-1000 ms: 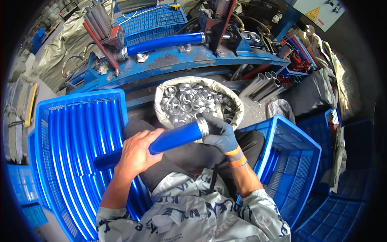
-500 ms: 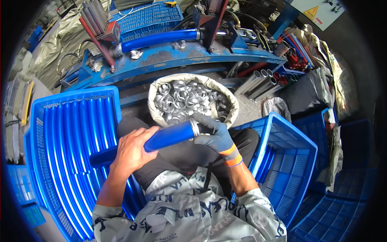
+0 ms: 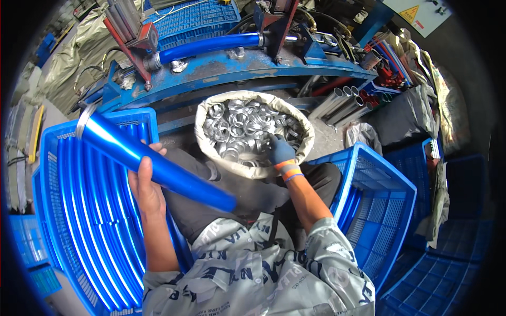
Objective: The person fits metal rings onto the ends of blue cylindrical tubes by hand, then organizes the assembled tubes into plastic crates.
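My bare left hand (image 3: 147,181) is closed around the middle of a shiny blue tube (image 3: 174,176). The tube slants from upper left down to the right above my lap, its lower end smeared by motion. A silver metal ring (image 3: 84,120) sits on its upper left end, over the left crate. My right hand (image 3: 282,151), in a blue-grey glove with an orange cuff, reaches into a round cream sack (image 3: 240,95) filled with silver metal rings (image 3: 240,124). Its fingers curl down among the rings; whether one is gripped is hidden.
On the left, a blue crate (image 3: 153,129) holds rows of blue tubes (image 3: 100,210). Another blue crate (image 3: 387,184) on the right has a few tubes inside. Ahead stands a blue machine bench (image 3: 211,73) with a blue tube clamped on it. Bare metal pipes (image 3: 337,100) lean at the right.
My left hand has swung the tube so its ringed end points up and left. The right hand has let go of that end and moved into the sack of rings.
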A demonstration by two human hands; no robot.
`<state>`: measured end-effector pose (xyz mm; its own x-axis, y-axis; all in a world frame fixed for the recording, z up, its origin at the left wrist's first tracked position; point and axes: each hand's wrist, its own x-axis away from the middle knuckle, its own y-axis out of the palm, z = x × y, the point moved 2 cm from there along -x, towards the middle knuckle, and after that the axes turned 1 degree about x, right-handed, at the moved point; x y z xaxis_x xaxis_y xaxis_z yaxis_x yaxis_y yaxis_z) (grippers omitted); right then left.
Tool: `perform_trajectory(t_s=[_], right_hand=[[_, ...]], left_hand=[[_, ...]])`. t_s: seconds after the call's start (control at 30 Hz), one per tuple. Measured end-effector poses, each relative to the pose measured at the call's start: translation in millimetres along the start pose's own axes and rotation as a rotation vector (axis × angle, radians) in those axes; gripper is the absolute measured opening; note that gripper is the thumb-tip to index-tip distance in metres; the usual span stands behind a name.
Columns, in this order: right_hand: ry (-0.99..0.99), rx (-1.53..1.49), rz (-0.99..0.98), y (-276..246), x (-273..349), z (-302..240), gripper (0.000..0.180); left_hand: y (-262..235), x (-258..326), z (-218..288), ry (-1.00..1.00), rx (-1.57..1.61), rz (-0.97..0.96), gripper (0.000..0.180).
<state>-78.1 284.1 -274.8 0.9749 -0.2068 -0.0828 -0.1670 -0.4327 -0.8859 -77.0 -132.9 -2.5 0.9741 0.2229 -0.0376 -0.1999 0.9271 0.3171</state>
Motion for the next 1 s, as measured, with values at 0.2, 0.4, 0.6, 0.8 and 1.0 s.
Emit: perform_trajectory(t_s=[0.2, 0.4, 0.6, 0.8, 1.0], right_hand=[[-0.068, 0.343, -0.122, 18, -11, -1, 0.024], [-0.234, 0.151, -0.115, -2, -1, -3, 0.027], [-0.274, 0.073, -0.097, -19, 7, -3, 0.012], [0.422, -1.803, -0.411, -63, 46, -40, 0.023], [0.344, -1.732, -0.339, -138, 56, -117, 0.017]], left_hand=[[-25, 18, -33, -0.264, 0.220, 0.129, 0.060], [-25, 28, -45, -0.345, 0.155, 0.152, 0.070], [-29, 32, -50, -0.388, 0.269, 0.147, 0.067], [-47, 42, -69, -0.409, 0.339, 0.166, 0.059], [-28, 45, -71, -0.357, 0.311, 0.138, 0.063]])
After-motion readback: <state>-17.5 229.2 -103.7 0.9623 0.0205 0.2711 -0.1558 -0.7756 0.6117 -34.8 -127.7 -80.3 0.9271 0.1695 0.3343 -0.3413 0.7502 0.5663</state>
